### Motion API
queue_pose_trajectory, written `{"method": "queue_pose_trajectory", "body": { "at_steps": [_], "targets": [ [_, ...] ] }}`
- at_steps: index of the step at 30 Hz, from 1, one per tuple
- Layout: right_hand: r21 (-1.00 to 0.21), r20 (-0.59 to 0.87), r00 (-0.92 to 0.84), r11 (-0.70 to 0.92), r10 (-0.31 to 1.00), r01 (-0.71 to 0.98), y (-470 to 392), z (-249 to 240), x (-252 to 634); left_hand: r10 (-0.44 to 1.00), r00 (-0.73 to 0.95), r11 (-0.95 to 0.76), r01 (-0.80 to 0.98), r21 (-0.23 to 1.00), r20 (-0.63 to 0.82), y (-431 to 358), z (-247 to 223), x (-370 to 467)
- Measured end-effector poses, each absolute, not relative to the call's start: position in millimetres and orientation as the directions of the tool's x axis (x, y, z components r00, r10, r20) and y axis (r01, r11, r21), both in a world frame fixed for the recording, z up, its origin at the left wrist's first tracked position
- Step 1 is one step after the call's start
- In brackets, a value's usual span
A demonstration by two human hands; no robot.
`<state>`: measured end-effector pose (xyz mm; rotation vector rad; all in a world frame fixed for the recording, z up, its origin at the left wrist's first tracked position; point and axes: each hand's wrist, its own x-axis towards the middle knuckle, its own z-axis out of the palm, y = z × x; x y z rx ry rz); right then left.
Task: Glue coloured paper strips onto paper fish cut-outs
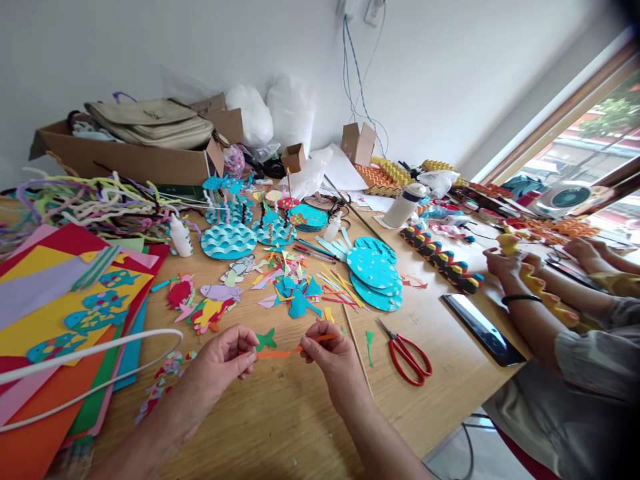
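My left hand point(231, 353) pinches one end of an orange paper strip point(273, 355) above the wooden table. My right hand point(325, 343) is closed on an orange paper piece too, its tip close to the strip's free end; whether both are one piece I cannot tell. A green paper fish shape point(266, 339) shows between my hands, nearer the left one. Just beyond them lie blue paper cut-outs point(297, 297) and thin colored strips point(340, 287). A wooden stick point(357, 343) passes beside my right hand, and red-handled scissors point(407, 357) lie farther right.
Colored paper sheets point(30, 333) and a white cable loop point(100, 350) are at left. Glue bottles point(181, 237), blue discs point(375, 270) and wavy blue bases point(229, 241) stand farther back. A phone point(480, 328) lies right, near another person's hands point(505, 263) holding yellow carton material.
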<state>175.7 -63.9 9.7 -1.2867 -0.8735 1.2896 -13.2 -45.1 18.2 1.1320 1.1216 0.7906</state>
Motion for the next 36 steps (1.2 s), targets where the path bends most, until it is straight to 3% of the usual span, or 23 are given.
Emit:
{"method": "queue_pose_trajectory", "body": {
  "at_steps": [2,4,7,9,11,14,20,25,32,36],
  "targets": [
    [-0.979,-0.199,0.134,-0.19,0.971,-0.078,-64.9,9.4,186.0,0.917,0.286,0.268,0.076,0.96,-0.279,-42.0,16.4,-17.1],
    [-0.958,-0.242,0.056,-0.248,0.969,0.145,-68.8,11.8,200.2,0.904,0.313,0.268,0.118,0.956,-0.292,-37.9,14.3,-21.8],
    [-0.769,-0.258,-0.019,-0.193,0.966,0.61,-78.5,25.2,220.7,0.878,0.372,0.254,0.168,0.952,-0.301,-31.5,11.1,-27.5],
    [-0.683,-0.125,-0.026,-0.067,0.992,0.727,-84.0,39.6,226.7,0.865,0.408,0.227,0.202,0.953,-0.293,-28.4,9.9,-29.1],
    [-0.688,-0.017,-0.039,0.017,0.999,0.726,-86.0,53.1,222.6,0.847,0.449,0.184,0.255,0.949,-0.285,-26.5,10.6,-29.3],
    [-0.782,-0.022,-0.162,0.084,0.987,0.618,-81.8,59.4,199.1,0.809,0.516,0.102,0.347,0.932,-0.281,-25.1,14.8,-28.8],
    [-0.944,-0.168,-0.215,-0.094,0.962,0.317,-71.5,22.8,147.1,0.791,0.558,-0.018,0.431,0.902,-0.251,-17.7,22.8,-28.7],
    [-0.977,-0.205,-0.196,-0.19,0.959,0.093,-74.2,6.5,134.8,0.786,0.557,-0.001,0.433,0.901,-0.267,-9.7,24.1,-25.8],
    [-0.964,-0.199,-0.186,-0.159,0.962,0.212,-71.2,0.1,122.3,0.847,0.483,-0.07,0.516,0.854,-0.223,-1.4,15.8,-22.3],
    [-0.942,-0.295,-0.171,-0.256,0.94,0.218,-67.5,-7.1,115.7,0.884,0.427,-0.115,0.596,0.795,-0.191,1.2,8.8,-21.2]
  ]
}}
